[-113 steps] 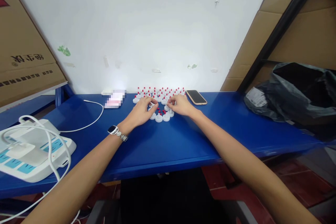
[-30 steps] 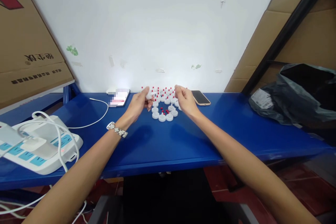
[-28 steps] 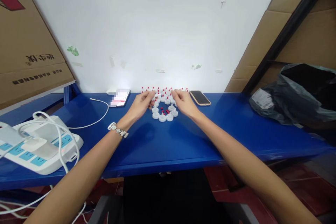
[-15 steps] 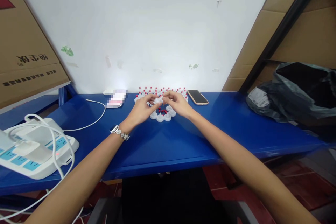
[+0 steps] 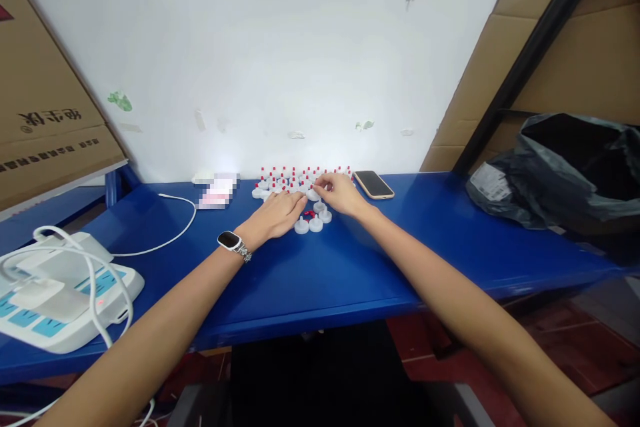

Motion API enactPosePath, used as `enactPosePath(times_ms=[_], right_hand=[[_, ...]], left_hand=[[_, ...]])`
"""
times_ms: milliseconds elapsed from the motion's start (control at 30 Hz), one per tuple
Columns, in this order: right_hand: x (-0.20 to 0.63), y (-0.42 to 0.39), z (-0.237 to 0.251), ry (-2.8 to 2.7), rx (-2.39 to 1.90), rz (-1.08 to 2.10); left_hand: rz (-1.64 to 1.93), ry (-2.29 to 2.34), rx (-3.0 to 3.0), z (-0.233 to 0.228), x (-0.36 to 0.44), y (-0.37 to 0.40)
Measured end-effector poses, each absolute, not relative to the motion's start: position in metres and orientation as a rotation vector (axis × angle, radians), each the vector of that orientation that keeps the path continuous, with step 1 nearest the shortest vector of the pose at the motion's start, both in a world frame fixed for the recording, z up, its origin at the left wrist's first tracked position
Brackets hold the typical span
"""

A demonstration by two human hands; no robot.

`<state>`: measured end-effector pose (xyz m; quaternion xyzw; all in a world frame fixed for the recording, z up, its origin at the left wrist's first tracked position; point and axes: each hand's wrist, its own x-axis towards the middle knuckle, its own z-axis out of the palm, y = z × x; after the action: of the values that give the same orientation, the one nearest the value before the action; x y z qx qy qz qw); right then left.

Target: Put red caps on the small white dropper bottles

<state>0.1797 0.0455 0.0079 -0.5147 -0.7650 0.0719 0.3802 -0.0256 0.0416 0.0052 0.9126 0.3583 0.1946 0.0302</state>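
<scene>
White plastic caps (image 5: pixel 309 225) sit on the blue bench (image 5: pixel 350 267) just ahead of both hands. Head view: left hand (image 5: pixel 277 212) flat, fingers extended, touching them; right hand (image 5: pixel 339 191) pinching at the row behind, contents unclear.

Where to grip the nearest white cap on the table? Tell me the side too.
Pinch the cap by its round rim from above, fingers front and back: it lies flat, a neighbour crowds its right, and the left hand sits close on its left.
</scene>
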Motion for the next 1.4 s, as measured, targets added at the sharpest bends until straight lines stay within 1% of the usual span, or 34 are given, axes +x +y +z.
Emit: enactPosePath(times_ms=[100, 200, 333, 533, 833, 1400], right_hand=[[0.176, 0.05, 0.005, -1.982, -1.348, 0.146], [0.171, 0.051, 0.006, -2.018, -1.391, 0.122], [0.17, 0.052, 0.005, -2.076, -1.454, 0.123], [0.173, 0.057, 0.001, -2.093, -1.379, 0.153], [0.171, 0.057, -0.001, -2.044, -1.418, 0.186], [0.174, 0.054, 0.004, -2.084, -1.567, 0.085]], left_hand=[[0.514, 1.111, 2.896, 0.006, -0.023, 0.038], [0.517, 1.119, 2.867, 0.008, -0.024, 0.036], [0.661, 1.086, 2.714, 0.014, -0.028, 0.034], [0.885, 1.144, 2.571, 0.019, -0.036, 0.031], [0.886, 1.164, 2.554, 0.015, -0.038, 0.033], [0.886, 1.196, 2.53, 0.013, -0.041, 0.032]])
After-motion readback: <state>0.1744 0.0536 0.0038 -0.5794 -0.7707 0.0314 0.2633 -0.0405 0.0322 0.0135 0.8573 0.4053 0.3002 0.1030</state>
